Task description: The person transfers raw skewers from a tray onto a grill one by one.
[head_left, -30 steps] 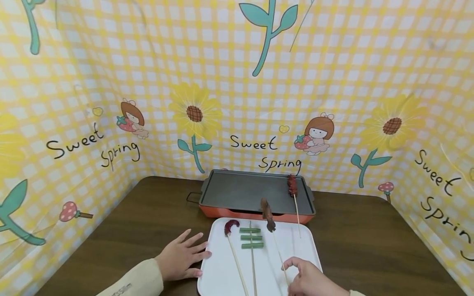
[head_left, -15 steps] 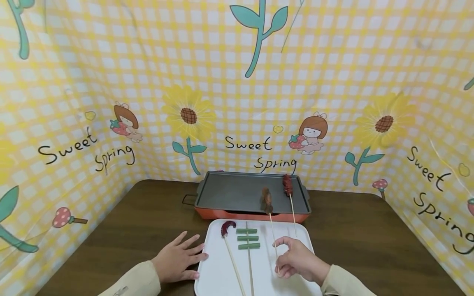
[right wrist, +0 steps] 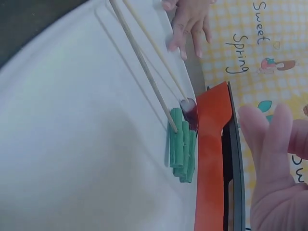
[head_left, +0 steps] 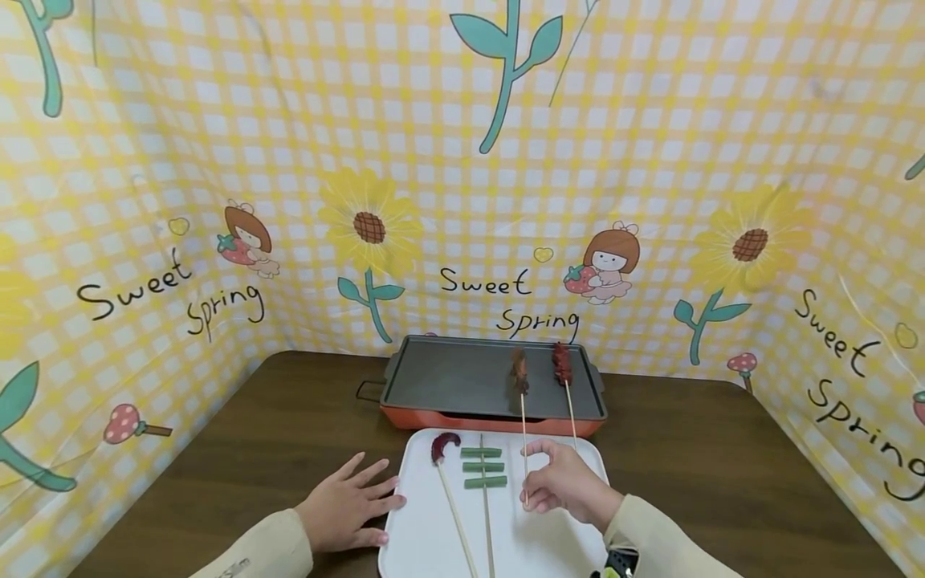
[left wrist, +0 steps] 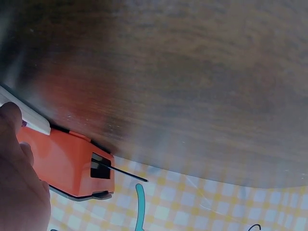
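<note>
My right hand (head_left: 567,482) pinches the stick of a brown meat skewer (head_left: 519,373) over the right part of the tray. The skewer's meat end is above the dark griddle (head_left: 448,377); whether it touches the plate I cannot tell. Fingers spread, my left hand (head_left: 347,506) lies at the left edge of the white tray (head_left: 415,534). On that tray lie a skewer with a curled dark red piece (head_left: 442,446) and one with green stalk pieces (head_left: 482,467). A red meat skewer (head_left: 562,365) lies on the griddle's right side, its stick reaching over the tray.
The griddle has an orange base (head_left: 419,419) and a wire handle (head_left: 367,391) on its left. It stands behind the tray on a brown wooden table (head_left: 289,417). A yellow checked cloth (head_left: 506,201) hangs behind and at both sides.
My right hand has moved forward and slightly left, carrying the brown meat skewer from above the tray to over the griddle. The left hand stays put.
</note>
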Tool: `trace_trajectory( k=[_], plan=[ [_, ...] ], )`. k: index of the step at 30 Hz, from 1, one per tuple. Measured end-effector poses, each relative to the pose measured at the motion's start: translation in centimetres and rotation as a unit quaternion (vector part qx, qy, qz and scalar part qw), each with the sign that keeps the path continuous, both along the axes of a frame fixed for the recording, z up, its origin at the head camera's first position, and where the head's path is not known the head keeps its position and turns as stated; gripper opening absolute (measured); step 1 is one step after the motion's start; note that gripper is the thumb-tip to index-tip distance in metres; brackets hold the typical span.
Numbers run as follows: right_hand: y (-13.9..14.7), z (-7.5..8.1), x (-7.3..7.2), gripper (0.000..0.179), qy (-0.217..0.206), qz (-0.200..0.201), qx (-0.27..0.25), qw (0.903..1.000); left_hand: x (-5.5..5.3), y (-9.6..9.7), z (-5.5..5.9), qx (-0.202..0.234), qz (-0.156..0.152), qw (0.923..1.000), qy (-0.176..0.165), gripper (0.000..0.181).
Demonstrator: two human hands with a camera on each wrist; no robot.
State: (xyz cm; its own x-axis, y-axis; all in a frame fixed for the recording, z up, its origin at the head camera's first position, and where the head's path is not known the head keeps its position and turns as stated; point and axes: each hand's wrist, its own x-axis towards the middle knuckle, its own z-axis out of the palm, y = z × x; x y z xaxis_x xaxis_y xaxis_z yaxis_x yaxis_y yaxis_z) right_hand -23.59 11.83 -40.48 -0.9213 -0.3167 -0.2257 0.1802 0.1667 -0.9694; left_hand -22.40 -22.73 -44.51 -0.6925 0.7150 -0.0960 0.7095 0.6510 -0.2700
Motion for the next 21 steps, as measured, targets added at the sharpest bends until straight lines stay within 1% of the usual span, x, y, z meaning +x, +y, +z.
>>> trace_trajectory(
  k=[2, 3, 6, 9, 10, 17, 21],
  plan=[
    [-0.1, 0.2, -0.3, 0.052, -0.003, -0.005, 0.002, 1.0, -0.1, -0.1, -0.1, 0.001, -0.003, 1.0, 0.001, 0.067],
    [-0.2, 0.2, -0.5, 0.051, -0.003, -0.006, 0.005, 1.0, -0.1, -0.1, -0.2, 0.011, -0.003, 0.9999, -0.006, 0.067],
    [-0.5, 0.5, -0.8, 0.05, 0.001, -0.007, 0.011, 0.9999, -0.2, -0.1, -0.4, 0.006, -0.005, 1.0, 0.0, 0.068],
    [-0.5, 0.6, -1.2, 0.049, 0.013, -0.005, 0.02, 0.9997, -0.2, 0.0, -0.3, 0.006, -0.005, 1.0, 0.0, 0.067],
    [-0.5, 0.7, -1.3, 0.048, 0.018, -0.005, 0.023, 0.9996, -0.2, 0.1, -0.2, -0.004, -0.006, 1.0, 0.006, 0.067],
    [-0.2, 0.8, -2.7, 0.042, 0.032, -0.015, 0.05, 0.9982, -0.1, 0.2, 0.1, 0.009, 0.012, 0.999, -0.043, 0.064],
    [-0.1, 1.2, -3.7, 0.04, 0.037, -0.03, 0.05, 0.9976, -0.1, 0.2, 0.2, 0.012, 0.014, 0.9985, -0.052, 0.064]
  ],
)
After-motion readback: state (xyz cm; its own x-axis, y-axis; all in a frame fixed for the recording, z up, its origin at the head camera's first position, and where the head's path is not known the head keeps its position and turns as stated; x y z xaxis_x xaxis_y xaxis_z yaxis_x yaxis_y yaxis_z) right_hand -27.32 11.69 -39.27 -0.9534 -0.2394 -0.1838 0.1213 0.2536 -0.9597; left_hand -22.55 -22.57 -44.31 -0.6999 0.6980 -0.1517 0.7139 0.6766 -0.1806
